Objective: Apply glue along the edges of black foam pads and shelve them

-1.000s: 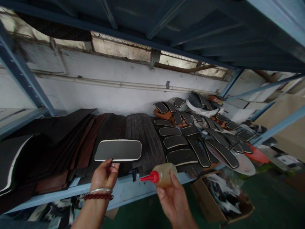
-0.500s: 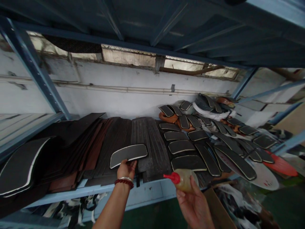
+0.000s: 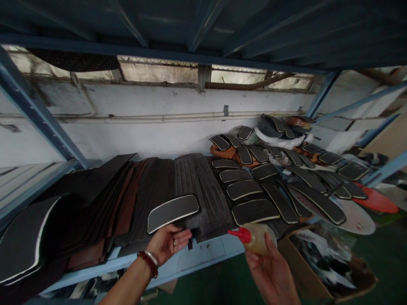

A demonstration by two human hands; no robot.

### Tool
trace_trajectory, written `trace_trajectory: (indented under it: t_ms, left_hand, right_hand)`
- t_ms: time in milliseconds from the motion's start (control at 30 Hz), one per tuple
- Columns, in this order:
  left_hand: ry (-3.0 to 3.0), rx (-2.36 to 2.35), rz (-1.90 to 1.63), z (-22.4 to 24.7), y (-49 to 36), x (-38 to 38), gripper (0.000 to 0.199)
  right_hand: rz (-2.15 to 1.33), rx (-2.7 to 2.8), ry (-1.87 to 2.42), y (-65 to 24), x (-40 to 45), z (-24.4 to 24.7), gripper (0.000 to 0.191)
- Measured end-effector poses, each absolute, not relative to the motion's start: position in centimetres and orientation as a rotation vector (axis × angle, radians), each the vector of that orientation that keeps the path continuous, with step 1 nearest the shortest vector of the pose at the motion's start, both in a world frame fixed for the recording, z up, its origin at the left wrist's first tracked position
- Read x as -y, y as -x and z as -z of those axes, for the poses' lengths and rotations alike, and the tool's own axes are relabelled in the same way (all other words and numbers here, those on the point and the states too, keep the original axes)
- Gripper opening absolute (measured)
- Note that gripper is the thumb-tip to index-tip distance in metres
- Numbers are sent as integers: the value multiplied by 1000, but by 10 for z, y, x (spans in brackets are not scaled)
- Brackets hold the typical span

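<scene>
A curved black panel with a pale edge (image 3: 173, 212) lies on the stacked dark strips (image 3: 155, 182). Just below it, my left hand (image 3: 170, 243) is palm up with its fingers extended and holds nothing; the panel is free of it. My right hand (image 3: 270, 267) is wrapped round a yellowish squeeze bottle (image 3: 258, 238), whose red nozzle (image 3: 240, 234) points left. To the right of the strips lie several similar edged panels (image 3: 244, 189). At the far left is a larger curved black panel with a white edge (image 3: 23, 237).
The blue shelf frame (image 3: 203, 254) runs along the front, with an upright (image 3: 41, 106) at the left and another shelf overhead. An open cardboard box (image 3: 302, 262) holding scraps stands at the lower right. Behind the shelf is a white wall (image 3: 152, 135).
My left hand has let go of the curved panel, moved down off it and turned palm up. The view has shifted slightly; my right hand still holds the bottle.
</scene>
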State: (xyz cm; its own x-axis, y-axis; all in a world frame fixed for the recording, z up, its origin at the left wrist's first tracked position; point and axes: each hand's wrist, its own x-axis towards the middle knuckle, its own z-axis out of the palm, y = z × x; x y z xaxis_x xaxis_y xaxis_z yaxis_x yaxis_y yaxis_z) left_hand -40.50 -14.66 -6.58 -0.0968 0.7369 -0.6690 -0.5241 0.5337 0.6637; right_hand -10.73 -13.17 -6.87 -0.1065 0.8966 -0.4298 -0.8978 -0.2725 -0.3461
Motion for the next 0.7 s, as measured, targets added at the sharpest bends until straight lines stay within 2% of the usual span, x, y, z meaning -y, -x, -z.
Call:
trace_trajectory:
  t_ms: [167,267,367,533,700]
  left_hand:
    - [-699,-1466,-896,40,443,145,31]
    - [-973,-1647,-917,23,491,110,39]
    - [-1150,-1711,-753,21,524,68,51]
    - [-1250,-1606,-402,32,523,33,49]
    - [-1307,-1505,-301,23,511,35,35]
  right_hand:
    - [-1634,-119,721,99,137,67,56]
    - [-1592,-147,718,97,144,66,58]
    - [-1584,-162,726,97,152,66,60]
    - [-1552,-136,754,96,162,60,59]
    - [-1575,-49,767,92,163,46,54]
